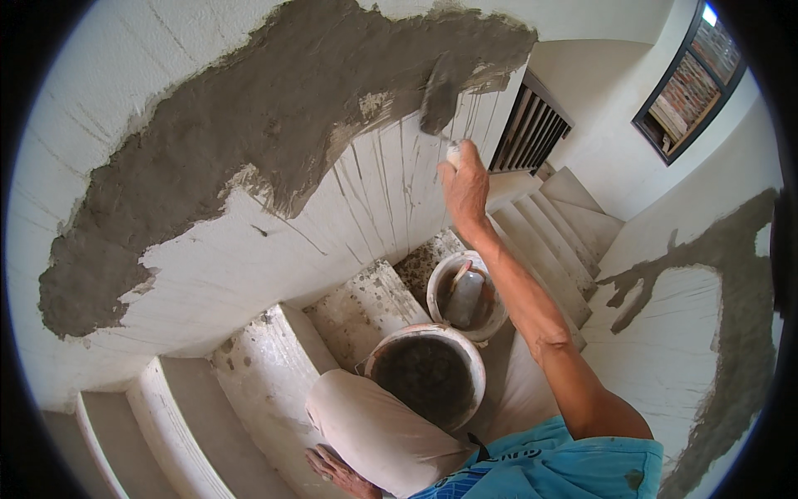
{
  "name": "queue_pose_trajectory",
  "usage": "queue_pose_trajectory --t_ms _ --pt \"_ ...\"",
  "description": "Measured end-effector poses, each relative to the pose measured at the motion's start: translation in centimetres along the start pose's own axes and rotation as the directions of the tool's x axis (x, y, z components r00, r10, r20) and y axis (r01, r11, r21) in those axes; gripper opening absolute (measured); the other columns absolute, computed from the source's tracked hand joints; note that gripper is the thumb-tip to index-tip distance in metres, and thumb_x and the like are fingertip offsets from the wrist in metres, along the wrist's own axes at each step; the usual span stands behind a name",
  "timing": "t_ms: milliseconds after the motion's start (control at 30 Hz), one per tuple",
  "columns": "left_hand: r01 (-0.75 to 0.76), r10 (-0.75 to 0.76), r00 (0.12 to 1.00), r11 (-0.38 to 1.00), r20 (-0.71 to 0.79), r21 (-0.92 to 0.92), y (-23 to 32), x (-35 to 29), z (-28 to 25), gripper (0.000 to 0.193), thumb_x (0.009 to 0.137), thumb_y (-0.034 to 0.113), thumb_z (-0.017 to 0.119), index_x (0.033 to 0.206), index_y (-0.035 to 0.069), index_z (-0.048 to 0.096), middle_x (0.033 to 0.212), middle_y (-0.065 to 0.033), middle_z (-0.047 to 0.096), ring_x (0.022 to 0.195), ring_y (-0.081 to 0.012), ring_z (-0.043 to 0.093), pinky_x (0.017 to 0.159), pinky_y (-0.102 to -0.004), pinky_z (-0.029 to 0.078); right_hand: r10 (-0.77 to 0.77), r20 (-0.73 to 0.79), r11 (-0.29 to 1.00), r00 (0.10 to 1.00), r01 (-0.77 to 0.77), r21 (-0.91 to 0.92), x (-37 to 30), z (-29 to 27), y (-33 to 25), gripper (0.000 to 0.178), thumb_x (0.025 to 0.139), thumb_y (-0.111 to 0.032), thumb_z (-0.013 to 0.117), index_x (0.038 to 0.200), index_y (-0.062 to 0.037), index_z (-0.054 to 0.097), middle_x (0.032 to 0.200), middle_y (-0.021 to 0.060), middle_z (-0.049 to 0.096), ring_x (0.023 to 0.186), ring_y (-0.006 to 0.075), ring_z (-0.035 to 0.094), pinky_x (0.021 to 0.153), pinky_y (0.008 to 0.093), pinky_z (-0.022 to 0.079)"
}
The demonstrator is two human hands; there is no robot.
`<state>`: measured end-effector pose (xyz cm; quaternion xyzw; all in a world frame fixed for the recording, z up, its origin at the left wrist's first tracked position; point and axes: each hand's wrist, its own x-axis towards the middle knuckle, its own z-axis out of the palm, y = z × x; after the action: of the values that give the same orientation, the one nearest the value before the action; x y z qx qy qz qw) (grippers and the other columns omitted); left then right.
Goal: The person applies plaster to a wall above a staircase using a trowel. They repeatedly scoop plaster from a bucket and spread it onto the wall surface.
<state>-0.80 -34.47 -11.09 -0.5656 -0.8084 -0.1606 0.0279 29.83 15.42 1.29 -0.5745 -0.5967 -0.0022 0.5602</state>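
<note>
My right hand point(467, 187) is closed round the pale handle of a trowel point(439, 98). The mortar-smeared blade lies against the wall at the lower right edge of a wide patch of wet grey mortar point(249, 104). Down by my bent knee, my left hand point(342, 474) rests on a stair step with its fingers stretched out, holding nothing. A bucket point(480, 362) of dark grey mortar stands beside my knee. Just beyond it, a second bucket point(433, 291) contains cloudy liquid and a pale tool point(465, 293) with a handle, its kind unclear.
Splattered stair steps point(357, 308) run beneath me, and more stairs point(549, 241) descend at the right. A dark barred railing point(532, 125) and a framed window point(694, 83) are farther off. The right-hand wall carries another grey mortar patch point(744, 308).
</note>
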Motion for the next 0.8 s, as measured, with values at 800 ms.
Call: queue_pose_trajectory --t_ms 800 --pt "-0.016 0.016 1.000 1.000 -0.013 0.011 0.2 0.1 -0.2 0.096 0.092 0.070 0.045 0.160 0.007 0.022 0.161 -0.0263 0.025 0.143 -0.0529 0.026 0.112 -0.0675 0.026 0.014 0.098 0.994 0.995 -0.025 0.110 -2.8 -2.5 -1.6 0.020 0.080 -0.003 0.064 0.095 0.0014 0.051 0.081 0.0190 0.056 0.074 0.0379 0.059 0.070 0.0463 0.047"
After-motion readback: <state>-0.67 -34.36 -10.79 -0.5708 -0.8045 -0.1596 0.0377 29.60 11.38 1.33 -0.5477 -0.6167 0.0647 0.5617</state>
